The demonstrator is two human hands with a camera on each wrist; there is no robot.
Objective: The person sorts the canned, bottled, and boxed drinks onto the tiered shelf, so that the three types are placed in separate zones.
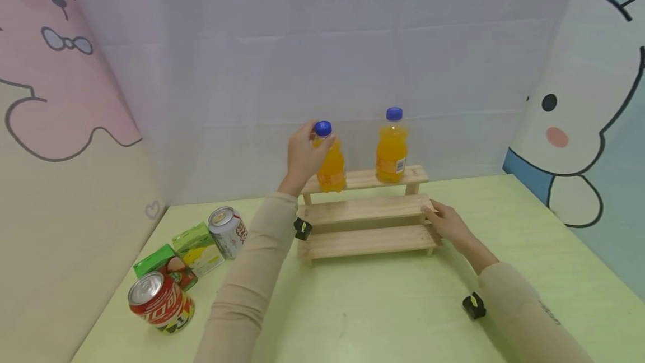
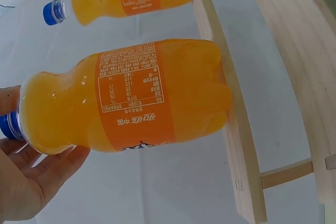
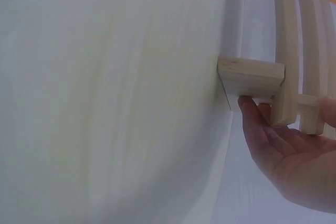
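My left hand (image 1: 304,157) grips an orange drink bottle (image 1: 331,171) by its neck, just under the blue cap, at the left part of the top tier of a wooden three-tier rack (image 1: 368,210). In the left wrist view the base of this bottle (image 2: 136,95) is at the top plank (image 2: 239,129); whether it bears its weight there I cannot tell. A second orange bottle (image 1: 391,153) stands upright on the right part of that tier. My right hand (image 1: 450,228) holds the rack's right end, its fingers curled round the plank ends in the right wrist view.
At the left of the table stand a silver can (image 1: 229,232), a green and yellow carton (image 1: 199,250), a green and red carton (image 1: 168,266) and a red can (image 1: 162,302). A pale curtain (image 1: 322,43) hangs behind the rack.
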